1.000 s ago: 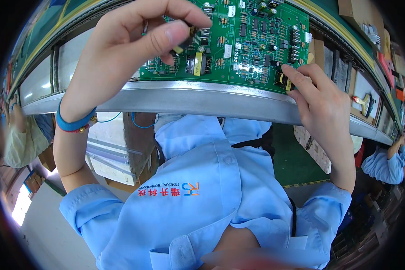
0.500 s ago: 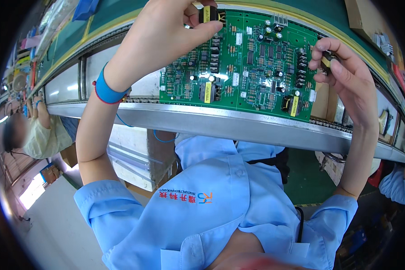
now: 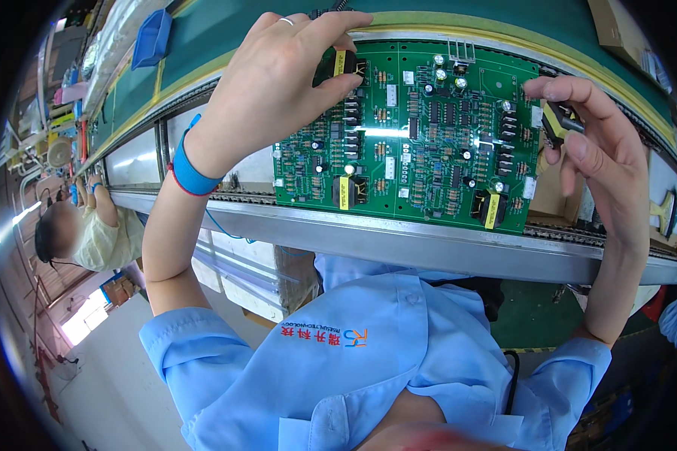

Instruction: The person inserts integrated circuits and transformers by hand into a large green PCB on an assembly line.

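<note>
A green circuit board panel (image 3: 387, 199) lies across the rails, crowded with small parts. At its far left corner my left hand (image 3: 274, 83) has thumb and bent fingers closed around a black transformer with yellow tape (image 3: 344, 65); its index finger sticks out beyond. That transformer sits at the board, but its pins are hidden. Off the board's right edge, my right hand (image 3: 605, 143) pinches a loose transformer (image 3: 558, 124), also black and yellow, tilted between thumb and fingers. Two similar parts, a near-left transformer (image 3: 344, 192) and a near-right transformer (image 3: 493, 210), stand along the near edge.
A metal rail (image 3: 399, 233) with a chain runs along the board's near side. A blue bin (image 3: 151, 39) stands at the far left on the green surface, and a cardboard box (image 3: 628, 34) at the far right. Another person (image 3: 105, 233) is at the left.
The view has shifted, so the board appears slightly lower. My right hand has turned its transformer, which shows more of its yellow side. My left index finger has stretched out; that hand stays at its transformer.
</note>
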`<state>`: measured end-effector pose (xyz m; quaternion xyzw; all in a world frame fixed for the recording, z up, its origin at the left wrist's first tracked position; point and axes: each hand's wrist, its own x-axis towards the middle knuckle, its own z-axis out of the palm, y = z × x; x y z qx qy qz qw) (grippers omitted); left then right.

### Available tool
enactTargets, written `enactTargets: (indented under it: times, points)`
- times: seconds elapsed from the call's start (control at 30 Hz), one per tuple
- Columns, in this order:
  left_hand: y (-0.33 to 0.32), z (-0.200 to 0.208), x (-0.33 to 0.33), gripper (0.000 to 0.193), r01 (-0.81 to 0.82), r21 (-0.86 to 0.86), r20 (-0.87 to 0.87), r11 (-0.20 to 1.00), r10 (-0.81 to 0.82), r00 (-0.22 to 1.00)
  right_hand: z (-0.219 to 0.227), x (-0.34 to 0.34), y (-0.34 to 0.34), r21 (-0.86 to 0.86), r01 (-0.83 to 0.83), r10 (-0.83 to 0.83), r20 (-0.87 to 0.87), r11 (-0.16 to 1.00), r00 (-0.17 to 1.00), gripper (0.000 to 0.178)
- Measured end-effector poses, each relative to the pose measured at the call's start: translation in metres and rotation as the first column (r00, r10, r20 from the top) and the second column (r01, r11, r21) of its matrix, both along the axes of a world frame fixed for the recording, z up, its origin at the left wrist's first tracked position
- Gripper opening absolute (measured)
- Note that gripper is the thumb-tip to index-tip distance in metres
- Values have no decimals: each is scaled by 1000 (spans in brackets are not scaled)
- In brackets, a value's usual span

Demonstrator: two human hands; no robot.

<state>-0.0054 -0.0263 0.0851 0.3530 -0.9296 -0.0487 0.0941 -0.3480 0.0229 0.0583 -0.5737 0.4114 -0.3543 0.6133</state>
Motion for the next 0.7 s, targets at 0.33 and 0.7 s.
enactTargets:
  times: [0.33, 0.7]
  points:
    - [5, -9, -1, 60, -26, -78, -52, 997, 22, 998, 6, 8, -3, 38, -23, 27, -116, 999, 993, 41]
    - [-5, -7, -1, 56, 28, -32, -25, 999, -29, 999, 11, 18, -13, -78, 33, -47, -184, 996, 982, 29]
